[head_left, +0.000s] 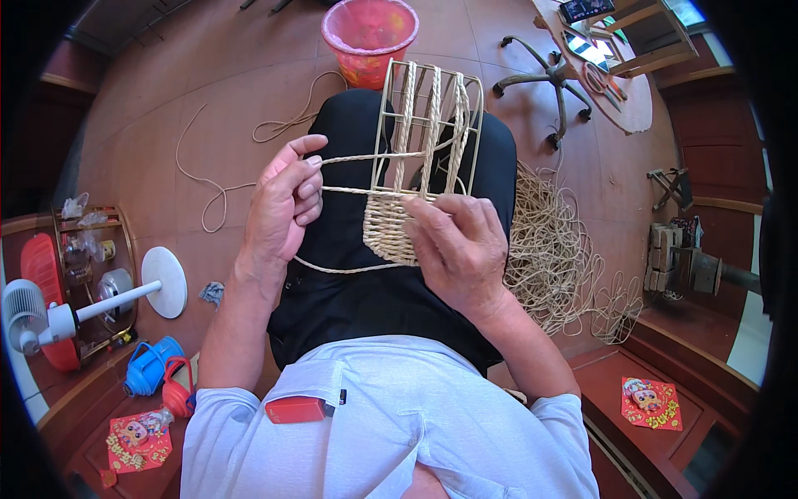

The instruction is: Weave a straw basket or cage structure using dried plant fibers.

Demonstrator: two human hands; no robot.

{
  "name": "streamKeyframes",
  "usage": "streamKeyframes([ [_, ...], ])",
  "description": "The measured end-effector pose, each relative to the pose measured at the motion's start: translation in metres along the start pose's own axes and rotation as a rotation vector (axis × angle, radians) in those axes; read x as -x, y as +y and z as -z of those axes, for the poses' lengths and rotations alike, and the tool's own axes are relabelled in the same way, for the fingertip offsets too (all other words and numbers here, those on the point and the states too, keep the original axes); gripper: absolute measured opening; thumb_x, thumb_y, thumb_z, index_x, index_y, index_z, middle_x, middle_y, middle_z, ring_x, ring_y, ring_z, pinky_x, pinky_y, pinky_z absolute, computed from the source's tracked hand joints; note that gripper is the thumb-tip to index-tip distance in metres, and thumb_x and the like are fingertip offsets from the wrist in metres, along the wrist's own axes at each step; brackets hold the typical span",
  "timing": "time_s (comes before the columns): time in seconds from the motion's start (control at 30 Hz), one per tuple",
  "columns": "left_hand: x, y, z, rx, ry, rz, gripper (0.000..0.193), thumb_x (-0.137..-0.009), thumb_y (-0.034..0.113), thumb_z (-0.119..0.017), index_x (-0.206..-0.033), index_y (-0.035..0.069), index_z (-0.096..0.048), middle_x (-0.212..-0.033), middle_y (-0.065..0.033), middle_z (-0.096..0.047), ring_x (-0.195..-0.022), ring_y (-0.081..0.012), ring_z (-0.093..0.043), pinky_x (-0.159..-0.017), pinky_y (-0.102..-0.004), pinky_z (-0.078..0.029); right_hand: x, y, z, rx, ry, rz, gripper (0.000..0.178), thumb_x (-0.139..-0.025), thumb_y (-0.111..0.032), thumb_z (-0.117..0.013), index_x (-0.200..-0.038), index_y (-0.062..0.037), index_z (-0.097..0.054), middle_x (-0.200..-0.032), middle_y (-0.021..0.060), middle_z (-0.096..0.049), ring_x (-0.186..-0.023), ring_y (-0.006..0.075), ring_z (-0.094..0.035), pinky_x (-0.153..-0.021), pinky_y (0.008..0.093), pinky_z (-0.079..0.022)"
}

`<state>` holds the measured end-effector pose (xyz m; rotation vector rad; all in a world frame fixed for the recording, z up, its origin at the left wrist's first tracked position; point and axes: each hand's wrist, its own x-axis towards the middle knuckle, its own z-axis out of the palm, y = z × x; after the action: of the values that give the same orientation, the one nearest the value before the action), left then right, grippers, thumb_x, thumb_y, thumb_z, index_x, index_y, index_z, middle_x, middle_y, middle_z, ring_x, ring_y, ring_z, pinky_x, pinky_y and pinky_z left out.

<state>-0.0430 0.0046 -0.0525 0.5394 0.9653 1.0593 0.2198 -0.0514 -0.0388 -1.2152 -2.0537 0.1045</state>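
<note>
A partly woven basket frame (389,226) of thin rods rests upright across my black-trousered thighs. Its near end is closely woven with straw-coloured cord, and thick twisted strands (433,108) run along its open far part. My left hand (283,200) is left of the frame, fingers curled around a straw cord (353,158), with its index finger stretched out. Two lengths of that cord span from this hand to the frame. My right hand (461,245) presses its closed fingertips on the right side of the weave, hiding what lies beneath them.
A large heap of loose cord (549,249) lies on the floor at my right. Beyond my knees stands a red bucket (370,37). A white fan (112,299) and blue jug (152,364) are at left; a wheeled chair base (549,81) and a table (628,100) stand at far right.
</note>
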Motion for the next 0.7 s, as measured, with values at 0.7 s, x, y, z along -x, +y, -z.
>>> streamKeyframes([
  [0.7, 0.020, 0.019, -0.013, -0.412, -0.049, -0.290, 0.055, -0.108, 0.021, -0.075, -0.153, -0.001, -0.054, -0.119, -0.0054, -0.066, -0.090, -0.0080, -0.065, -0.079, -0.0276, -0.059, -0.011, -0.002, -0.009, 0.175, -0.134, 0.166, 0.034, -0.095, -0.025, -0.080, -0.127, -0.0128, -0.073, -0.104, 0.0012, -0.060, -0.083, 0.0186, -0.059, -0.071, 0.0369, -0.044],
])
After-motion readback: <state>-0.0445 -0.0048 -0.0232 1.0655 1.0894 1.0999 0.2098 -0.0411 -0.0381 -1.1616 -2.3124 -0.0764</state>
